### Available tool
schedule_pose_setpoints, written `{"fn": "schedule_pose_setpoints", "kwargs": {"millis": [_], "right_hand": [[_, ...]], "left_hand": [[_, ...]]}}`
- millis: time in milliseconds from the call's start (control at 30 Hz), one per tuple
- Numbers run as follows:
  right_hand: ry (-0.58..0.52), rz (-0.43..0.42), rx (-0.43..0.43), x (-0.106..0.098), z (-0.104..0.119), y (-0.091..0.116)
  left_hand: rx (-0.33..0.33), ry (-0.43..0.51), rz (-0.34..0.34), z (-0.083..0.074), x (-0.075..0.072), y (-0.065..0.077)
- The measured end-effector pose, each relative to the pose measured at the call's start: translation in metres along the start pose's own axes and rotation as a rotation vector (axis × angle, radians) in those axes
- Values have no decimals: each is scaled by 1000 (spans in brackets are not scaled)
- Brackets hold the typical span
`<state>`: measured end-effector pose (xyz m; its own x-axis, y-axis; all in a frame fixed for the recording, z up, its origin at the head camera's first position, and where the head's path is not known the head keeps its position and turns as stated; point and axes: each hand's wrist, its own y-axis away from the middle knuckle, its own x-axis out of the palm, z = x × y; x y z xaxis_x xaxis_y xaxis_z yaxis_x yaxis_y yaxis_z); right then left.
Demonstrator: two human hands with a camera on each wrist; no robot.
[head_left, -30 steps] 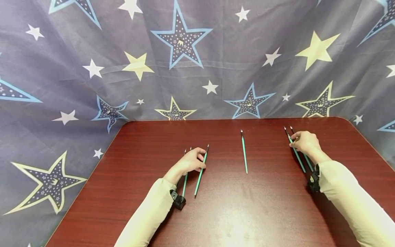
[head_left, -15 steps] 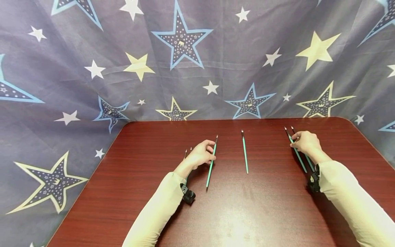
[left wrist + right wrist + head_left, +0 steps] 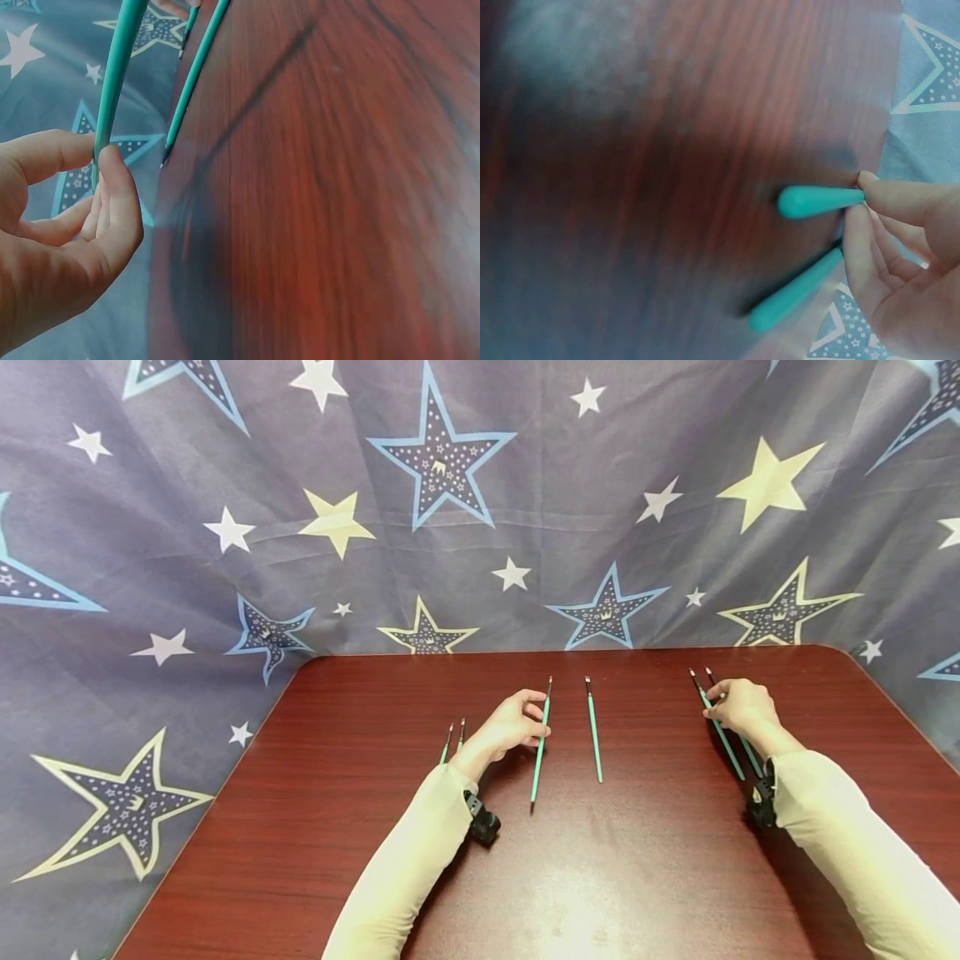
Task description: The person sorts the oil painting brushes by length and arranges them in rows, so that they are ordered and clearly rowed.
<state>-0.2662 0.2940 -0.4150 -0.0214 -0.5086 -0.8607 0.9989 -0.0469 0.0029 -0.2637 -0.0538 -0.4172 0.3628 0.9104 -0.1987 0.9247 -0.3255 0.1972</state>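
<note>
My left hand (image 3: 513, 724) pinches a thin green-handled paintbrush (image 3: 539, 768) between thumb and fingers. In the left wrist view this brush (image 3: 116, 75) is raised off the table, and its shadow falls on the wood. Just to its right a single paintbrush (image 3: 595, 739) lies on the table. At the right, my right hand (image 3: 744, 706) pinches another green paintbrush (image 3: 723, 739). A further paintbrush (image 3: 750, 756) lies beside that one, partly hidden under the hand. The right wrist view has the pinched brush's handle (image 3: 817, 201) and the neighbouring handle (image 3: 795, 292) apart.
Two more paintbrushes (image 3: 447, 743) lie left of my left hand, their lower parts hidden by the forearm. A reddish-brown wooden table (image 3: 637, 860) carries everything. Behind it and along the left hangs a grey-blue cloth (image 3: 465, 552) with a star pattern.
My left hand has carried its paintbrush rightward and slightly away, from near the two left brushes to close beside the single middle one. The right hand has stayed in place.
</note>
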Motion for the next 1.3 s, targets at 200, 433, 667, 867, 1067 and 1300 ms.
{"fn": "schedule_pose_setpoints", "kwargs": {"millis": [200,433,667,867,1067,1300], "right_hand": [[1,-12,-5,1,0,0],[-4,-11,-9,1,1,1],[1,-17,-8,1,0,1],[-2,-3,-2,1,-1,-1],[-1,1,1,1,-1,-2],[-9,-5,1,2,-1,-2]], "left_hand": [[15,34,-5,-5,12,-10],[31,47,-26,-8,22,-22],[37,60,-53,-7,29,-30],[30,64,-92,-4,32,-32],[17,61,-151,-5,37,-35],[-18,73,-164,-5,44,-40]]}}
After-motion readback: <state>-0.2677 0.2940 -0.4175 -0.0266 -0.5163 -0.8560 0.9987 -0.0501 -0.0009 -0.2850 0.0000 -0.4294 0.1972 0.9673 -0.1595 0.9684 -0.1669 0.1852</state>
